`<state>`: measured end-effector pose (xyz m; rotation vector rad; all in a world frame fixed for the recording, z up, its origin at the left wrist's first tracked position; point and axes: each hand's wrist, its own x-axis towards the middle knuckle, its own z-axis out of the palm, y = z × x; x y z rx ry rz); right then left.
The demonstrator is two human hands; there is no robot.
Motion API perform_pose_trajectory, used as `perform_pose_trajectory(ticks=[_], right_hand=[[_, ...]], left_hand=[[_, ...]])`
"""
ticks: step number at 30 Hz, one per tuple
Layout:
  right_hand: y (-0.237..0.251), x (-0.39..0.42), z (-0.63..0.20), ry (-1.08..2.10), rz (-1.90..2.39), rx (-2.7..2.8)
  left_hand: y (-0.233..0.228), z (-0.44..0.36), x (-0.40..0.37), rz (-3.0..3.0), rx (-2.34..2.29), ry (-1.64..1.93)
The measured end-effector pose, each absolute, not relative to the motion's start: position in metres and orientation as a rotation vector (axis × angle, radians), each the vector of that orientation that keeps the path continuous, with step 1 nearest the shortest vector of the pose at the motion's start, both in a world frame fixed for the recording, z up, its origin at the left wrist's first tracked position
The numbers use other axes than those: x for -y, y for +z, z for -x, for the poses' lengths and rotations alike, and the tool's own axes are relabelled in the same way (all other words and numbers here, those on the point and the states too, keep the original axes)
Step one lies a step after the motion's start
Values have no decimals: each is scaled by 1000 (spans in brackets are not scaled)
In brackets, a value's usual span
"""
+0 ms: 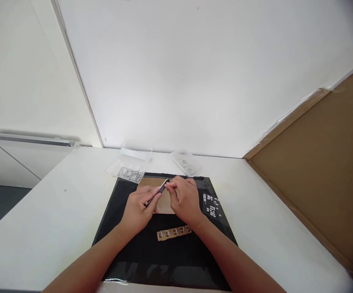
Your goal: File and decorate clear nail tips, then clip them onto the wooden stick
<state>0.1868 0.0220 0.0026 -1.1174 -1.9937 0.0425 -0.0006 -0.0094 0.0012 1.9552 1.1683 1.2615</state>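
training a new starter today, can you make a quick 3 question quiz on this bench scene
1. True or false: both hands grip the thin dark tool.
2. What lies on the black mat nearest the wrists? A) scissors B) a tan strip with round studs C) a cup
3. On which side of the mat do the small white pieces lie?

Key: 1 true: left hand and right hand meet on it. 2 B. 3 The person's right.

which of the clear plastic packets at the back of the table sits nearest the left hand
The flat clear packet at the mat's far-left corner, holding a row of small pieces. The other clear packet lies further right, beyond the right hand.
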Motion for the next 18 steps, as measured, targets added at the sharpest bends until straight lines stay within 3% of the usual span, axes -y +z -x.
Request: perform_pose_trajectory(ticks=[8,18], right_hand=[[2,-23,-191,142,1132,1991],[0,-33,-197,657,1072,1698]], left_hand=[[-2,3,7,-2054,-1193,1241],[-7,13,-1,-2196,-1324,1233]])
